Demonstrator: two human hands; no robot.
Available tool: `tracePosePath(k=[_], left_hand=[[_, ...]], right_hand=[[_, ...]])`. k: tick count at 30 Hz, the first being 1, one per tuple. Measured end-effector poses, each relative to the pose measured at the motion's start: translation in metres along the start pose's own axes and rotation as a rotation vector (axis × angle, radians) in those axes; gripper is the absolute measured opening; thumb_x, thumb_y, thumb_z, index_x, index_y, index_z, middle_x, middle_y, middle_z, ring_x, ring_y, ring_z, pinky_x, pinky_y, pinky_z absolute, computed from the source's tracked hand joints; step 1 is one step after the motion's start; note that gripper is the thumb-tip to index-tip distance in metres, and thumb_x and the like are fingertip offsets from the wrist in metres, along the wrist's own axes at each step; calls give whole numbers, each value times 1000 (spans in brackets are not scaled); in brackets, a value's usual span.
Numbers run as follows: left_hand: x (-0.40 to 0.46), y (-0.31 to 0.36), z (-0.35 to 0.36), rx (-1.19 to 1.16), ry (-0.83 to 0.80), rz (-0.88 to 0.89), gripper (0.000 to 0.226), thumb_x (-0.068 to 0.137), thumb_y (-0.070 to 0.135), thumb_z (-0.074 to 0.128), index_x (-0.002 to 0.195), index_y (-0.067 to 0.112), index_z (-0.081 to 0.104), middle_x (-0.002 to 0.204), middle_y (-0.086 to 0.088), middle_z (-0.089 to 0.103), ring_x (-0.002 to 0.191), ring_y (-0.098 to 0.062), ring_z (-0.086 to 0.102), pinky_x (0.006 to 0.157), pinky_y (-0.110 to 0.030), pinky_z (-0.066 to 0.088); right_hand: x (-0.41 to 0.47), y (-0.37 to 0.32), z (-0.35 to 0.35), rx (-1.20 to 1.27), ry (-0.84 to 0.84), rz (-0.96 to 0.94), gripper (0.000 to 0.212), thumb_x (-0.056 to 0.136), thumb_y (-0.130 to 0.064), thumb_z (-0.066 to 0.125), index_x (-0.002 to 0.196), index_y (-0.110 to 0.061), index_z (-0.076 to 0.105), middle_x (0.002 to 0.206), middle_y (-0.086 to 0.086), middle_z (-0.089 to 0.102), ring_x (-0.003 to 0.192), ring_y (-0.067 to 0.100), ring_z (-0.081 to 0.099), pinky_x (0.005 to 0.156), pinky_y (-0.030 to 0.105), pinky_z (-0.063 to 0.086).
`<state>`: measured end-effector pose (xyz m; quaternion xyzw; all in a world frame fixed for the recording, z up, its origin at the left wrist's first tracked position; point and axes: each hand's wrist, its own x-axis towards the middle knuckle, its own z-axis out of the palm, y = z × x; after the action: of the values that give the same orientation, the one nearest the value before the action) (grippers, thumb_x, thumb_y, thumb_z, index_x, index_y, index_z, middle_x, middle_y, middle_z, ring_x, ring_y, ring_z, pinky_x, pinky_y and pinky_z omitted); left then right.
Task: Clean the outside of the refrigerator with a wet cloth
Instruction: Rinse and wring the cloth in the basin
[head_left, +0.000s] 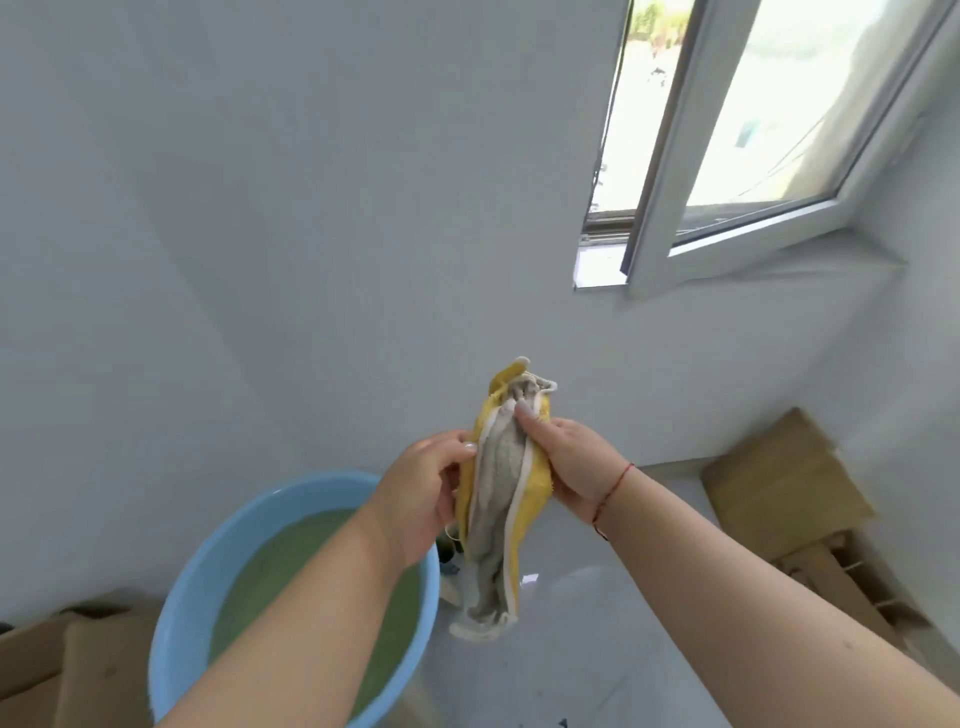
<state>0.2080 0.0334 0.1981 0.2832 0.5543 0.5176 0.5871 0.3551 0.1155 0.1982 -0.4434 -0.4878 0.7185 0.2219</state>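
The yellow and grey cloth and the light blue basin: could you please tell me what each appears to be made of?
The yellow and grey cloth looks like soft terry or microfibre textile: fuzzy nap, stitched white edging, limp folds where it hangs. The light blue basin is probably moulded plastic: smooth, uniform colour, thin rounded rim, slight sheen.

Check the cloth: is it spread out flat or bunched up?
Bunched. The yellow-and-grey cloth hangs as a long gathered roll, gripped by the left hand and right hand, beside the blue basin.
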Motion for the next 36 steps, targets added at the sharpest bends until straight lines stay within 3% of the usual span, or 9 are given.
tracePosePath(k=[3,6,12,16,20,24,28,32,36], left_hand=[[-11,-6,46,80,39,5,30,86,18,53,98,-6,69,85,-18,61,79,-28,55,67,-35,43],[-28,-10,86,165,6,-6,26,92,8,50,93,3,76,90,-20,73,78,-25,68,75,-36,54],[-66,-13,137,219,-93,-28,24,96,0,48,95,-7,70,87,-20,70,76,-25,68,70,-35,59],[-85,-7,160,165,-42,13,27,102,5,36,86,2,57,71,-10,56,58,-15,57,57,-29,48],[-100,10,167,21,-143,-48,24,99,10,42,89,2,62,77,-9,66,66,-19,64,67,-31,53],[-116,16,163,350,-304,30,22,80,13,79,84,-1,62,75,-12,70,67,-24,70,65,-37,58],[-138,16,146,274,-399,1,26,89,10,68,107,-7,59,95,-19,71,78,-25,73,64,-34,60],[-152,22,135,162,-539,-73,35,90,9,65,119,-3,50,114,-25,66,90,-30,72,67,-36,60],[-164,12,150,513,-480,94,61,78,8,80,126,14,42,116,-17,59,87,-26,68,67,-38,60]], right_hand=[[-39,5,-30,-256,258,7,67,73,-64,67,117,-15,50,92,3,59,77,16,57,59,26,44],[-78,19,-49,-416,380,-51,91,57,-67,77,125,-22,36,111,0,51,100,17,56,73,27,45],[-142,35,-84,-628,499,-239,9,81,-26,67,83,-20,61,72,-9,59,65,6,53,51,11,37],[-178,40,-102,-56,686,-121,22,87,-8,48,66,-7,56,60,5,49,59,20,47,59,30,41],[-219,27,-91,633,432,-68,25,91,-3,35,84,-3,59,70,11,61,61,22,60,60,31,52],[-240,22,-75,611,351,-269,13,93,0,43,89,0,55,88,19,62,81,29,64,79,40,55],[-256,28,-55,510,414,-341,10,97,-6,46,103,-6,55,102,19,62,93,30,64,86,45,54],[-281,52,-43,497,350,-298,48,85,-2,63,126,-18,43,124,17,58,108,33,62,89,50,53],[-316,73,-40,405,744,-257,60,83,0,68,134,-14,39,121,14,56,103,31,62,79,45,56]])
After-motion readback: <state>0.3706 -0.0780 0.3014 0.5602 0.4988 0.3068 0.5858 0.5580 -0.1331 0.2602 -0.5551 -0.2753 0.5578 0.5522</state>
